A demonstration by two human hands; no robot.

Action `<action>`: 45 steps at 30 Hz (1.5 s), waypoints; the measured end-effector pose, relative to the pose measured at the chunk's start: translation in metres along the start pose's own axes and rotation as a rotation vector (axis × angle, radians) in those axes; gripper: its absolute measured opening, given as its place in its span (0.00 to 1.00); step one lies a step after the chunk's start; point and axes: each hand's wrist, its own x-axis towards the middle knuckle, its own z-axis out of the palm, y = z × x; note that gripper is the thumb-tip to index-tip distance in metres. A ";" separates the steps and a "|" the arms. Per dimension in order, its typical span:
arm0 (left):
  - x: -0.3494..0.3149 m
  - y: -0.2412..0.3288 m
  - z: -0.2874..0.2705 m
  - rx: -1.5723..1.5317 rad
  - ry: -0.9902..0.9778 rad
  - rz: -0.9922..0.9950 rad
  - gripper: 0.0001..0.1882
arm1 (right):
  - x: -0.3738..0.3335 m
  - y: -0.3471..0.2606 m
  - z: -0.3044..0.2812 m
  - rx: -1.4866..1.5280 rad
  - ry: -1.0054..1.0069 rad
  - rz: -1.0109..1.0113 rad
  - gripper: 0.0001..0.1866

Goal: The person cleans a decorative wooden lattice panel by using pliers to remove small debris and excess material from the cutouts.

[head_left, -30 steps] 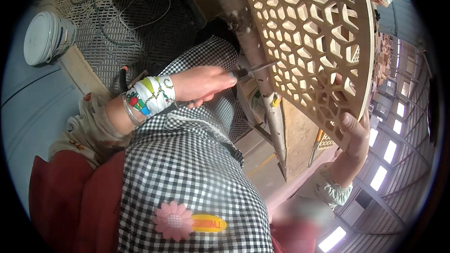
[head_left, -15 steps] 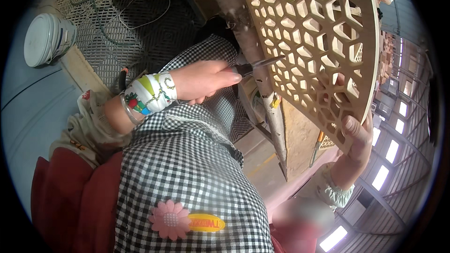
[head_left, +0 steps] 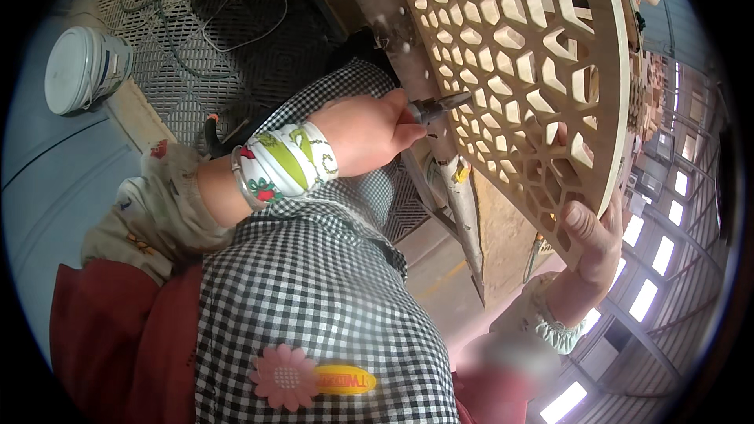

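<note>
The left hand has its fingers wrapped round a tool, tip at the lattice panel's left side; the right hand clamps the panel's near corner, thumb on its face.

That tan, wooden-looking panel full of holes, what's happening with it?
Someone's right hand grips the lower corner of the tan, wooden-looking panel, thumb in front. Their left hand holds a slim, dark-handled, metal-tipped tool, its tip by the small holes near the panel's left edge. Whether it touches is hard to tell.
</note>
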 end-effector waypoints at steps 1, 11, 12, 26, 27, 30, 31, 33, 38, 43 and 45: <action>0.000 0.000 0.002 0.044 0.038 0.020 0.17 | 0.000 0.001 0.000 0.004 0.000 -0.010 0.41; -0.016 -0.004 0.003 0.215 0.204 0.072 0.17 | 0.007 0.005 -0.009 -0.022 -0.054 0.036 0.36; -0.020 -0.006 0.000 0.220 0.198 0.058 0.18 | 0.007 0.004 -0.007 -0.030 -0.044 0.041 0.35; -0.015 -0.004 -0.020 -0.207 -0.093 0.020 0.25 | 0.002 -0.006 0.004 -0.096 -0.037 0.038 0.34; -0.017 0.012 -0.029 -0.302 -0.197 -0.093 0.25 | 0.002 -0.005 0.003 -0.097 -0.035 0.034 0.34; -0.015 0.017 -0.038 -0.454 -0.386 -0.235 0.24 | 0.002 -0.004 0.003 -0.109 -0.031 0.007 0.34; -0.015 0.014 -0.038 -0.485 -0.432 -0.249 0.24 | 0.002 -0.005 0.003 -0.118 -0.027 0.008 0.34; -0.018 0.011 -0.038 -0.489 -0.441 -0.253 0.25 | -0.001 -0.013 0.005 -0.158 -0.004 0.053 0.34; -0.043 -0.016 -0.014 -0.444 -0.112 -0.129 0.28 | 0.000 -0.008 0.005 -0.096 -0.016 0.005 0.33; -0.065 -0.031 -0.021 -0.375 0.098 0.007 0.37 | 0.000 -0.009 0.009 -0.132 0.061 -0.050 0.30; -0.077 -0.029 -0.023 -0.253 0.210 0.137 0.39 | -0.002 -0.007 0.017 -0.351 0.239 -0.202 0.30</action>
